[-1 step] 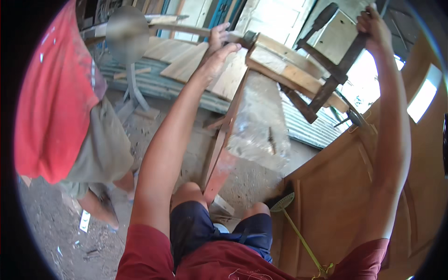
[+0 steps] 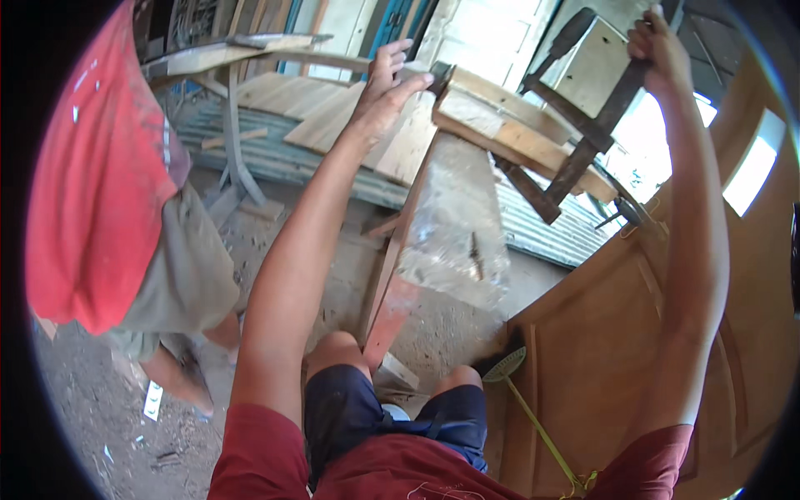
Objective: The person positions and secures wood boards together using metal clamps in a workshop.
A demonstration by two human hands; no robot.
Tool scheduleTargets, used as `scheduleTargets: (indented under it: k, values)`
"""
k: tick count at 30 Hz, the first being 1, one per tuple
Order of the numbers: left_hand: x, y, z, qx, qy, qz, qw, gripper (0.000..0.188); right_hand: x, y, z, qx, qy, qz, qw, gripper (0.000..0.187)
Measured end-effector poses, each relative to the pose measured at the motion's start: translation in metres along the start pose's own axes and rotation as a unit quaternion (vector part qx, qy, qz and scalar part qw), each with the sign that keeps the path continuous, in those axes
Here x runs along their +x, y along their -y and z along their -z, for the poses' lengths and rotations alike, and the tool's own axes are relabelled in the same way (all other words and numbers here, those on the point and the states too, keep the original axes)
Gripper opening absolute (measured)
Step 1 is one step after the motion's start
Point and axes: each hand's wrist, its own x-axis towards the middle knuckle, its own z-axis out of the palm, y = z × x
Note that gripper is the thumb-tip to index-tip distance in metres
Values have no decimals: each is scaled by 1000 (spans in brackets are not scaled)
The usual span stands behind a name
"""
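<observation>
My left hand (image 2: 385, 83) reaches forward with its fingers spread, and its thumb touches the dark end piece (image 2: 439, 77) at the near end of a stack of light wooden planks (image 2: 508, 133). My right hand (image 2: 660, 48) is raised high on the right and closed around the top of a dark wooden bar (image 2: 602, 125). That bar belongs to a dark frame that crosses the planks. The planks lie on top of a dusty pale workbench (image 2: 454, 225) in front of my knees.
Another person in a red shirt and khaki shorts (image 2: 108, 192) stands close on the left. A brown panelled wooden door (image 2: 600, 350) lies at the right, with a green and yellow swatter-like tool (image 2: 510, 367) on it. Corrugated metal sheet (image 2: 546, 229) and a wooden table (image 2: 225, 58) are behind.
</observation>
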Motion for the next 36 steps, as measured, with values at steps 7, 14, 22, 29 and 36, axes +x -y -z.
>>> scheduleTargets:
  k: [7,14,22,29,36]
  values:
    - [57,-78,-66,353,309,84,879,87,-29,5,-17,-5,-68,-1,998,31]
    - [81,-61,-69,411,363,86,832,83,-36,11,-28,11,-60,-7,998,31]
    - [88,-51,-71,400,389,66,828,85,-34,10,-28,19,-84,-9,996,34]
    - [89,-36,-68,408,372,34,833,85,-26,3,-22,38,-55,3,998,37]
    - [83,-37,-77,360,364,63,857,84,-25,2,-17,15,-36,18,999,37]
